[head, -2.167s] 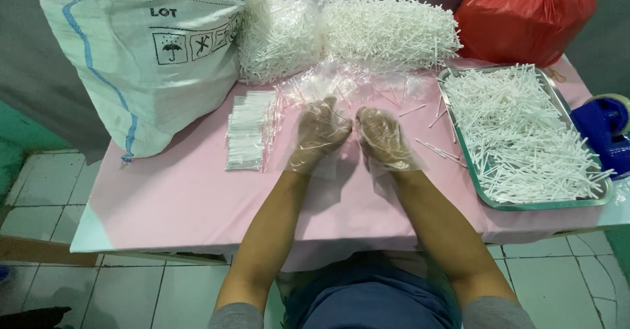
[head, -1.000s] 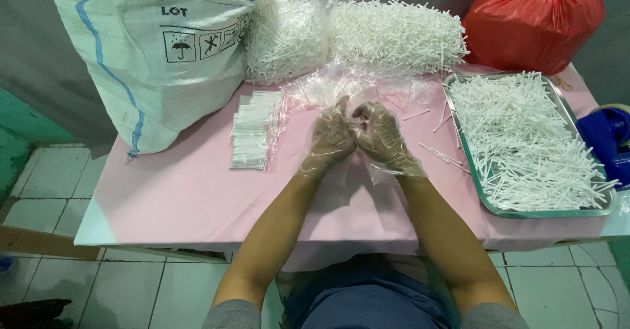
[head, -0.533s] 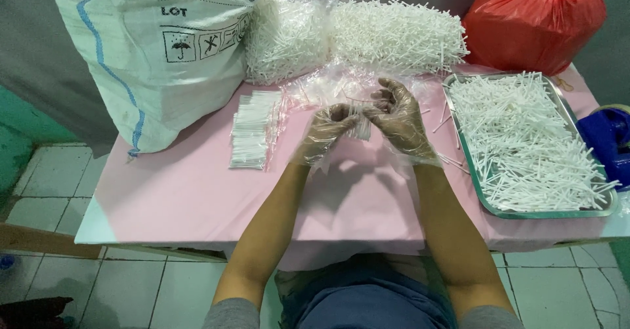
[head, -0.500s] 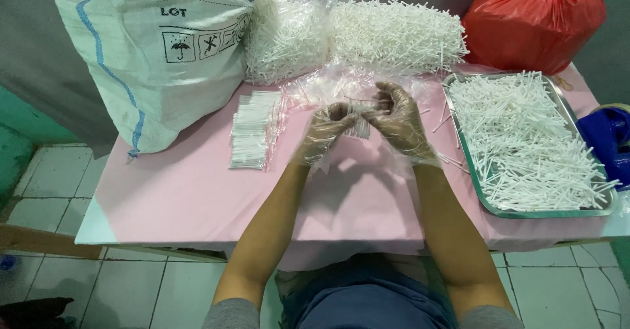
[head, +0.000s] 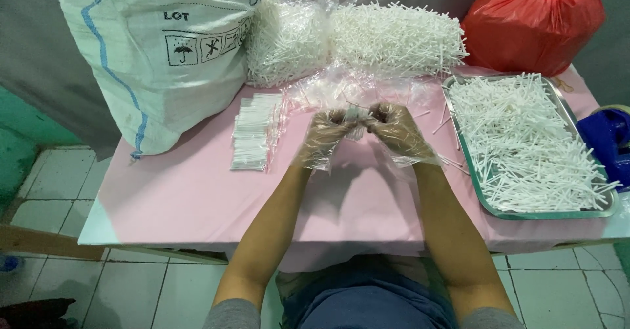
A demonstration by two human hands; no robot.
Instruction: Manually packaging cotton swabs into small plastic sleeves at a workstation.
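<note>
**Together above the pink desk, both hands pinch one small bundle**

Here the left hand (head: 326,134) and right hand (head: 394,129), both in clear plastic gloves, meet above the middle of the desk (head: 184,197). Each grip is curled nearly closed on a small bundle of white sticks (head: 355,115), held between the fingertips of the two hands. Clear plastic bags (head: 341,89) lie just behind. A stack of filled packets (head: 252,132) lies left; the metal tray of white sticks (head: 525,142) sits right, near the desk's edge. Bare pink surface lies open toward the front edge.
</note>
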